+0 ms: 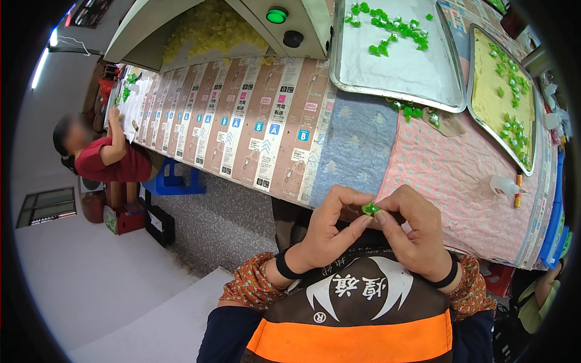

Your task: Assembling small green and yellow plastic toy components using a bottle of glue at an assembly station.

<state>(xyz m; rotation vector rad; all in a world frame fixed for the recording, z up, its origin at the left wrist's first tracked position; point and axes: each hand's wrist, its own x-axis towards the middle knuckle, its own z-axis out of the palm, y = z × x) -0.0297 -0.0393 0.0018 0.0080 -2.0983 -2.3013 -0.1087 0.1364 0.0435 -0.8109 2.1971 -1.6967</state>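
Observation:
Above the table's near edge, a small shiny green piece, like a tiny plastic figure, sits between my fingertips. My left hand pinches it from one side with thumb and index finger. From the other side, the thumb and index finger of my right hand close on it too. Similar green pieces with whitish dots lie on the cloth by the tray. More are scattered on a white-lined metal tray and on a yellow-lined tray at the far right.
A pink cloth and a blue cloth cover the table. On the right lie a small squeeze bottle and an orange tube. A beige machine holds yellow pieces. Another person works at the left, near a blue stool.

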